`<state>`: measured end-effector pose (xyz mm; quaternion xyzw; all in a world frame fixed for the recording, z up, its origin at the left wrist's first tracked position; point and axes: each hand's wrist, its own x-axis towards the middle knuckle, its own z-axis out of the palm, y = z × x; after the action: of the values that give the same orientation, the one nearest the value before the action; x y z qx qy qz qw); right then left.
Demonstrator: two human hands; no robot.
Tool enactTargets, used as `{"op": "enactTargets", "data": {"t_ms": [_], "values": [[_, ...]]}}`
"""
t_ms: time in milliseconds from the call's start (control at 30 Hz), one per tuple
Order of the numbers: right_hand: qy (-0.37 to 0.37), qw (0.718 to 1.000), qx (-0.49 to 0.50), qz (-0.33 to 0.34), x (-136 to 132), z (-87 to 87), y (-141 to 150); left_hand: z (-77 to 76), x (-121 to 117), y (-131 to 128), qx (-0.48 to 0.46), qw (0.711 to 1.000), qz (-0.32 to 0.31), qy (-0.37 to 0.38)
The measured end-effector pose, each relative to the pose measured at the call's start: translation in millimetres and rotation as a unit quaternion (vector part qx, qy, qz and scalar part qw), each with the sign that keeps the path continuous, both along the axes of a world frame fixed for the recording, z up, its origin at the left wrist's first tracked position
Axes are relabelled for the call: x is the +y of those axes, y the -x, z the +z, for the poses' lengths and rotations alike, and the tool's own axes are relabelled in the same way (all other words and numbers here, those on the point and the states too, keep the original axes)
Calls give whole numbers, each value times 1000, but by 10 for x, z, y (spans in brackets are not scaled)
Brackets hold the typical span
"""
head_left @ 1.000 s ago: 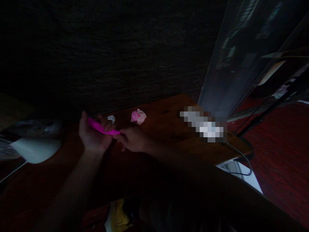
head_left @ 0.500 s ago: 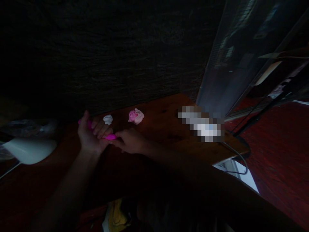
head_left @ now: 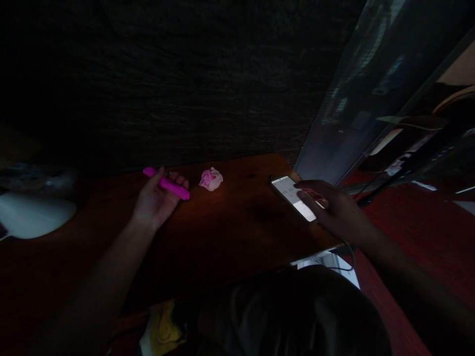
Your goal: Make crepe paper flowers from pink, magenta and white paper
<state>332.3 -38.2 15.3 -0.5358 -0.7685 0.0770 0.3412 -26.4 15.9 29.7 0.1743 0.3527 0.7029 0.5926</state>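
In my left hand (head_left: 158,200), palm up, lies a bright pink roll (head_left: 171,187) that looks like soft modelling clay. The thumb presses on it, and it slants across the palm with both ends sticking out. Just right of that hand a crumpled pink and pale-pink lump (head_left: 211,179) rests on the wooden table (head_left: 230,232). My right hand (head_left: 330,205) is over a phone (head_left: 293,195) with a lit screen, thumb and forefinger apart at its right side. Whether the fingertips touch the glass I cannot tell. The phone lies flat on the table.
A white lamp-like shade (head_left: 35,215) stands at the left. Behind the table rises a dark wall (head_left: 166,89), with a glassy panel (head_left: 334,113) at the right. A cable (head_left: 352,257) hangs by the table's right end, above red floor (head_left: 408,237).
My right hand has left the pink roll and moved right to the phone. The left hand has opened somewhat, showing the roll. The white lump behind it no longer shows clearly.
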Motion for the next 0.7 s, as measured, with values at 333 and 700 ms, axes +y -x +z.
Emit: {"op": "enactTargets", "data": {"t_ms": [333, 700], "values": [[-3, 994, -107, -25, -113, -329, -621, -12, 9, -20, 34, 999, -3, 3], [-38, 994, -100, -33, -111, -303, -656, -40, 17, 20, 59, 998, -11, 13]]}}
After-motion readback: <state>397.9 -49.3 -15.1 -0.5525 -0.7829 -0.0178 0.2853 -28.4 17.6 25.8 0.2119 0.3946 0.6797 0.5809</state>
